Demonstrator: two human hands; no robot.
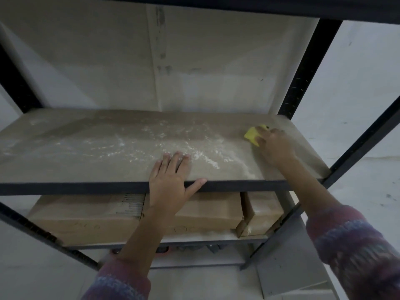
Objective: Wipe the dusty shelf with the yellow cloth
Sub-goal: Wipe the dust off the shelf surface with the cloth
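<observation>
On shelf (pixel 86 148): right hand (pixel 275 144) clutches yellow cloth (pixel 252 134); left hand (pixel 168 182) spread (box (pixel 86 215) writing illegible).

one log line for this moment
right hand: holds yellow cloth on shelf, far right | left hand: flat on front edge | dust: white streaks across middle

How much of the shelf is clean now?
Only the right end of the brown wooden shelf looks clear. The right hand holds the folded yellow cloth there; the left hand rests flat on the front edge. White dust covers the middle and left.
</observation>
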